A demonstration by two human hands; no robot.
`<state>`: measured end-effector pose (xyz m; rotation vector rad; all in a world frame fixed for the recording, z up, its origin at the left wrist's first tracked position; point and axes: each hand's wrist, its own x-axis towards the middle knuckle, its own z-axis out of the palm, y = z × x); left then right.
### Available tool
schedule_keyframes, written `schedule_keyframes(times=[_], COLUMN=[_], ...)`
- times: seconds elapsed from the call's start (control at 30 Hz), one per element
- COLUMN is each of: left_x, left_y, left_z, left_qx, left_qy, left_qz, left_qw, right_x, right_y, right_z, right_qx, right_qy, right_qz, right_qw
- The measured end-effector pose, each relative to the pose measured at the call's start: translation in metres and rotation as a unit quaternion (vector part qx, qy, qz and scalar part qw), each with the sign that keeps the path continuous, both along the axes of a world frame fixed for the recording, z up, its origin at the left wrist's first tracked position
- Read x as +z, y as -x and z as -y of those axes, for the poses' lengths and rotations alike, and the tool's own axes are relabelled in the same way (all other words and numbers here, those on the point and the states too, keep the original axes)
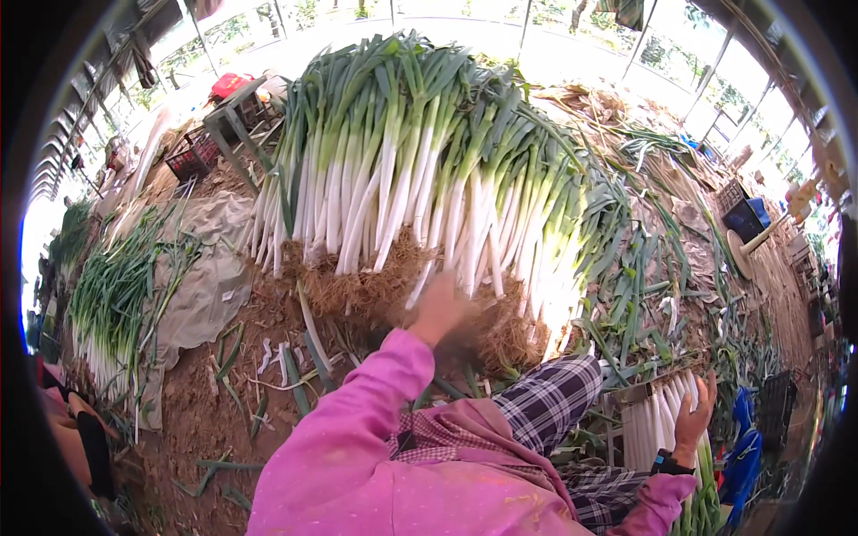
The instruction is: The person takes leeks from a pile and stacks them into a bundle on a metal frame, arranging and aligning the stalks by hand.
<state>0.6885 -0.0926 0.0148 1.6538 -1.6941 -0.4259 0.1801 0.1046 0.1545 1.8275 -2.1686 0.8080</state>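
Observation:
A big heap of leeks (pixel 375 192) lies in front of me, green tops pointing away and brown roots (pixel 357 284) toward me. My left hand (pixel 442 308) reaches in at the root ends, among the white stalks. Motion blurs its fingers, so its grip cannot be made out. At the lower right, my right hand (pixel 694 418) rests beside a bundle of leeks with clean white ends (pixel 657 418), its fingers raised and apart. That bundle lies in a holder with a flat edge (pixel 632 394), close to my right knee.
Another pile of leeks (pixel 112 299) lies at left beside a grey sheet (pixel 210 259). Crates (pixel 192 154) stand at the far left, with a dark crate (pixel 776 406) and blue cloth (pixel 742 451) at right. Loose leaves litter the soil. Another person's arm (pixel 76 438) shows at lower left.

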Motion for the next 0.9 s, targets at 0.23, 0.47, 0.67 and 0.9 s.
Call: schedule_keyframes(times=[0.23,0.47,0.67,0.9], left_x=[-0.019,0.001,-0.010,-0.115], left_y=[0.028,0.070,0.103,0.079], left_z=[0.075,0.076,0.079,0.120], left_qx=[0.214,0.123,0.173,0.144], left_qy=[-0.122,-0.148,-0.138,-0.086], left_qz=[0.081,-0.042,-0.047,0.230], left_qw=[0.966,0.980,0.974,0.959], right_x=[-0.005,-0.024,-0.023,-0.032], right_y=[-0.024,-0.007,-0.014,-0.027], right_z=[-0.005,-0.033,-0.024,-0.024], right_qx=[0.030,-0.023,-0.026,-0.030], right_qy=[0.020,-0.031,-0.036,0.003], right_qz=[0.030,0.072,0.047,0.069], right_qw=[0.999,0.997,0.998,0.997])
